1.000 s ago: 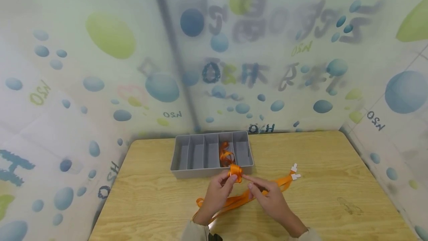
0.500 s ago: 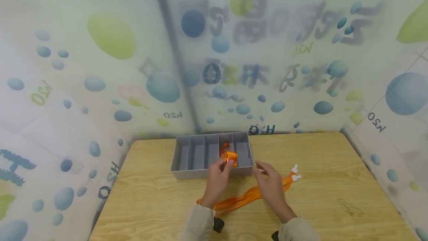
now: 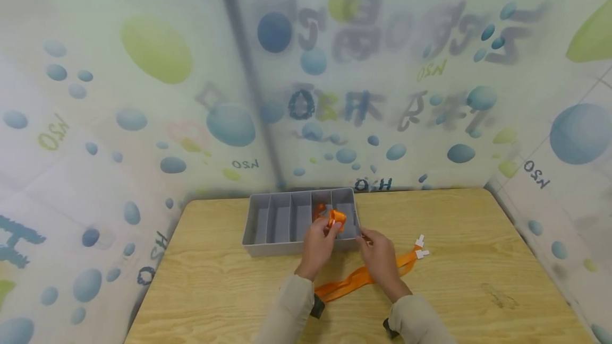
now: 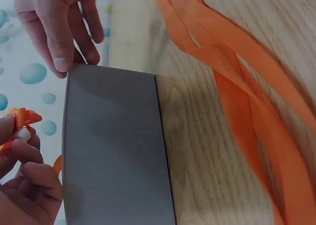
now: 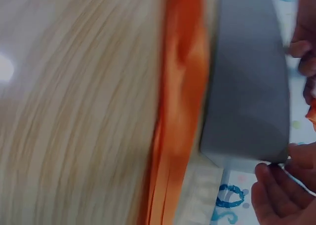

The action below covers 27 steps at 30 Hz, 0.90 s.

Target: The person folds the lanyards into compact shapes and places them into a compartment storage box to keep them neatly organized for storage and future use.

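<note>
A rolled-up orange lanyard point(image 3: 337, 217), with a bit of white plastic showing in the left wrist view, is held by my left hand point(image 3: 317, 243). That hand is over the front of the grey divided tray point(image 3: 274, 249), near its two right compartments. At the tray's front right corner, my right hand point(image 3: 379, 254) pinches the rim between thumb and fingers. Another orange strip point(image 3: 320, 209) lies in the second compartment from the right, partly hidden behind my left hand. Flat orange lanyards point(image 3: 356, 280) with white clips point(image 3: 421, 247) lie on the table, passing under my forearms.
The wooden table point(image 3: 478, 259) runs back to a patterned wall point(image 3: 406, 121), with the tray near that far edge. Several tray compartments to the left show bare grey floors. A dark outline mark point(image 3: 499, 295) is on the tabletop at right.
My left hand has carried the rolled lanyard from in front of the tray to over its compartments. The right hand has left the lanyard and moved onto the tray's corner.
</note>
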Tool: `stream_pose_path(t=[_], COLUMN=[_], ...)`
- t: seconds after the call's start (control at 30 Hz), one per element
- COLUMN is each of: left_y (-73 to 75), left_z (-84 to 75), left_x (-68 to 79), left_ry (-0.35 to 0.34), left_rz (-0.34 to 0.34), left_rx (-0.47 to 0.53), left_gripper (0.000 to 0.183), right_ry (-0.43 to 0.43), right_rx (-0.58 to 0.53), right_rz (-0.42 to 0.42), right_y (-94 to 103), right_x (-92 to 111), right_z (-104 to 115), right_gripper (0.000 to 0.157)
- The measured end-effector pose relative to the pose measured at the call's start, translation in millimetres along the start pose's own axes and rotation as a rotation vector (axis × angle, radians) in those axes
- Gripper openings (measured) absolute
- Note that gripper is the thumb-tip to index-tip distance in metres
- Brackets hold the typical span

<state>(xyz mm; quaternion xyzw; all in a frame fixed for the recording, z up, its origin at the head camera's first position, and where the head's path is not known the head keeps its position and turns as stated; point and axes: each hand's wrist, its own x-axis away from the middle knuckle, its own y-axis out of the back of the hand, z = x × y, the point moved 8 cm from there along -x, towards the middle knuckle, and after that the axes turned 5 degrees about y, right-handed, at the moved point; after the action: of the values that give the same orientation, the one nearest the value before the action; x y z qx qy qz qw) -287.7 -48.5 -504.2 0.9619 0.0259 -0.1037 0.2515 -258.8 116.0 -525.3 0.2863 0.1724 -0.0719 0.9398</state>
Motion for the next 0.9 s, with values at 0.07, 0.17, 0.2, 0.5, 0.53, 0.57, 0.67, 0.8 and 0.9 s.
stream_pose_path(t=[0.07, 0.17, 0.2, 0.5, 0.53, 0.57, 0.67, 0.8, 0.9], left_y=[-2.7, -6.3, -7.5, -15.9, -16.7, -17.8, -21.7, -27.4, -30.9], left_z=[-1.6, -3.7, -4.2, -0.6, 0.0, 0.7, 2.8, 1.7, -1.2], left_x=[-2.7, -7.1, -8.5, -16.5, -17.2, -18.0, -19.9, -20.0, -18.3], left_ry=[-0.025, -0.052, -0.054, -0.046, -0.044, -0.042, -0.025, 0.006, 0.022], left_rz=[-0.001, -0.002, 0.001, 0.019, 0.023, 0.028, 0.054, 0.093, 0.116], left_rx=[-0.041, -0.1, -0.115, -0.195, -0.201, -0.206, -0.227, -0.3, -0.359], left_gripper=[0.018, 0.022, 0.023, 0.025, 0.025, 0.025, 0.023, 0.02, 0.019], right_ry=[0.013, 0.023, 0.02, -0.114, -0.124, -0.128, -0.122, -0.117, -0.108], right_rx=[0.032, 0.045, 0.043, -0.064, -0.07, -0.075, -0.082, -0.084, -0.075], right_rz=[-0.006, -0.019, -0.02, 0.036, 0.038, 0.04, 0.035, 0.025, 0.017], right_y=[0.5, 1.5, 1.4, -2.0, -2.1, -2.2, -2.6, -3.0, -2.1], right_x=[0, -1, -1, -3, -3, -3, -4, -3, -3], right_z=[-1, -4, -5, -17, -18, -19, -21, -22, -21], right_gripper=[0.025, 0.024, 0.023, 0.026, 0.026, 0.026, 0.026, 0.025, 0.024])
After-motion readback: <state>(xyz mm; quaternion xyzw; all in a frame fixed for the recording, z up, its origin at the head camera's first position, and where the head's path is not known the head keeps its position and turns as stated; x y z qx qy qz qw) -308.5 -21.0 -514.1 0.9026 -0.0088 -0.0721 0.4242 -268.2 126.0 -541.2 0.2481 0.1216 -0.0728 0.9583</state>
